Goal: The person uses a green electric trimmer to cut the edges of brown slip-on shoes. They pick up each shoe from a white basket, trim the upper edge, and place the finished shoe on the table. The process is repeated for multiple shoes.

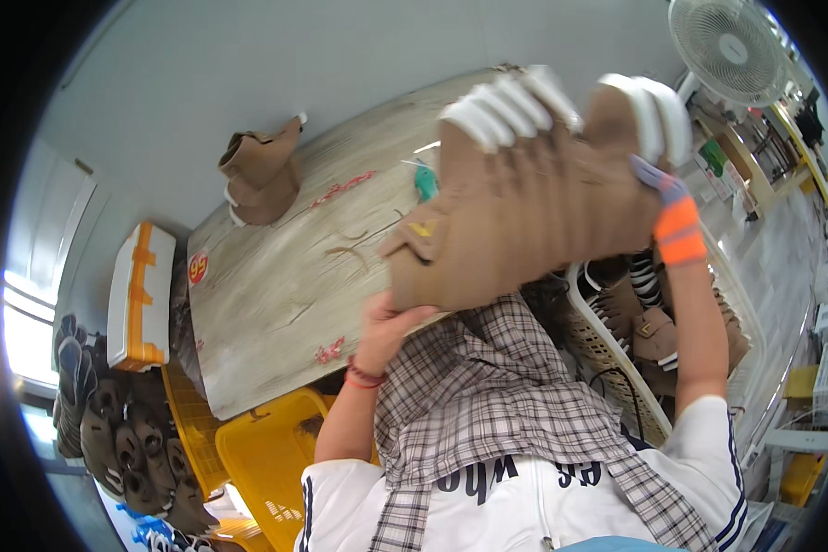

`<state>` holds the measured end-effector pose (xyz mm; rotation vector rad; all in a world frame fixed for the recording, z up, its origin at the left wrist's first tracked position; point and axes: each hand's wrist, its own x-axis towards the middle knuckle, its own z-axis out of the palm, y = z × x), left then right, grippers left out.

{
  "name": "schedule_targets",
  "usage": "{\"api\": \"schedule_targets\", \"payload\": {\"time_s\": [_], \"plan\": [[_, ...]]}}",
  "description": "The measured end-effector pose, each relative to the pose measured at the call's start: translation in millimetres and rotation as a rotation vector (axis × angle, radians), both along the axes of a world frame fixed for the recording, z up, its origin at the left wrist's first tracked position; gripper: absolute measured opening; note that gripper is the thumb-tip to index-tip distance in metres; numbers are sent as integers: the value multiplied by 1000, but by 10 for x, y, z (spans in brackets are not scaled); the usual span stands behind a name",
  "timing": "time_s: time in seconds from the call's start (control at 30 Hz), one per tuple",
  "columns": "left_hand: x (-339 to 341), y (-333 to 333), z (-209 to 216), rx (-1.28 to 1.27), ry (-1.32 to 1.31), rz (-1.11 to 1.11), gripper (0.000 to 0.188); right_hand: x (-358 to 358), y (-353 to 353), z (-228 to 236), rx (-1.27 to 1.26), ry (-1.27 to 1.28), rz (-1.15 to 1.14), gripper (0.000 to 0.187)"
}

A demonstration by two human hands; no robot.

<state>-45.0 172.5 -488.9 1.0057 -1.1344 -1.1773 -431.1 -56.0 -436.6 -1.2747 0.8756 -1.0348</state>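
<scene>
Brown boot uppers with white toe ends: held in both hands as a tight side-by-side row, in front of the worktop's right part as seen from the head; blurred at the white ends, and marked with a small yellow emblem near the left end.
Left hand: placed at the row's lower left end, the thumb laid along its lower edge; the other fingers are mostly hidden, so how far they are closed cannot be told. Red bands are worn at the wrist.
Right hand: covered by a grey-purple and orange glove, its fingers pressed around the row's right end.
Worktop: pale, wood-grained, streaked with red marks; a lone brown boot is stood near its far left edge, and a teal-handled tool is seen just beside the row.
White lattice basket: filled with more brown boots, at the right.
Yellow plastic crate: set by the worktop's near left corner.
</scene>
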Motion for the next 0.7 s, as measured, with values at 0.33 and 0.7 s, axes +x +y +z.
{"api": "schedule_targets", "payload": {"time_s": [0.33,0.7], "plan": [[1273,651,-511,-98,470,581,28,2971,-546,-428,83,75,99,44],[1236,809,-823,-41,124,710,24,2758,135,-1346,-564,1320,81,70]]}}
